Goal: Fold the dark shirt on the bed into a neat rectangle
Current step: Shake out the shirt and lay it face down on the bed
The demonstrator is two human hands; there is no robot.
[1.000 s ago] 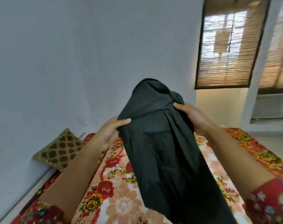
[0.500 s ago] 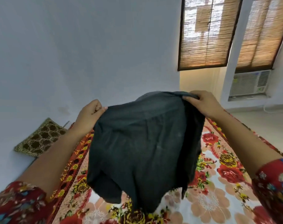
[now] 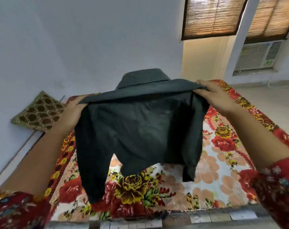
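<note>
While dark shirt (image 3: 138, 129) hangs above bed (image 3: 223, 154), left hand (image 3: 71, 113), right hand (image 3: 213, 95) pinch shoulders (collar up); my guess, spreading it flat.

Pale wall (image 3: 74, 38), blinded windows (image 3: 211, 15), air conditioner (image 3: 257, 55)

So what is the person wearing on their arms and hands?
Both hands, left and right, are bare: no gloves, and no rings or watch show. The forearms are uncovered. Each arm has a red floral sleeve, left sleeve and right sleeve, ending near the elbow.
</note>
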